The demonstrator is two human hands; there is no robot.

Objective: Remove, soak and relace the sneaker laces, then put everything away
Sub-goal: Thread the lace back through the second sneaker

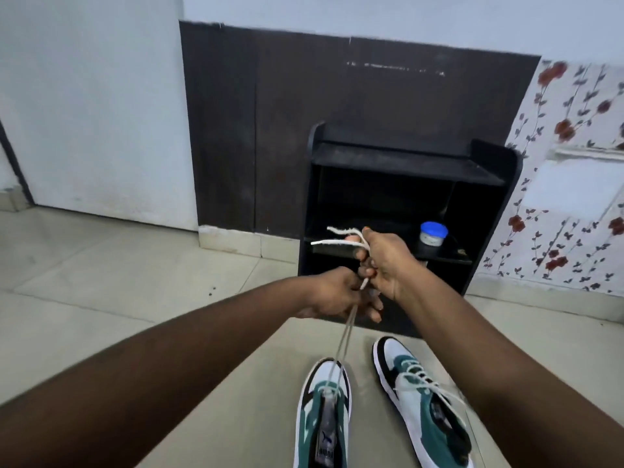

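You have both arms stretched out in front of you over the tiled floor (101, 265), hands raised together above the two sneakers. Your right hand (388, 261) is closed in a fist around the white lace (341, 243), whose two loose ends stick out to the left past your knuckles. Your left hand (341, 295), just below and touching the right, has its fingers curled round the same lace where two strands come up taut from the left sneaker (324, 417). That sneaker, white, teal and black, stands on the floor with its toe pointing away from you, and the lace runs only through its lowest eyelets near the toe; the tongue lies bare. The right sneaker (422, 400) sits just beside it, angled a little to the right, and its own white lace is still threaded up the front with loose ends trailing. Behind your hands a black shelf unit (486, 204) stands against a dark wall panel (304, 113), and a small jar with a blue lid (433, 235) rests on its middle shelf.
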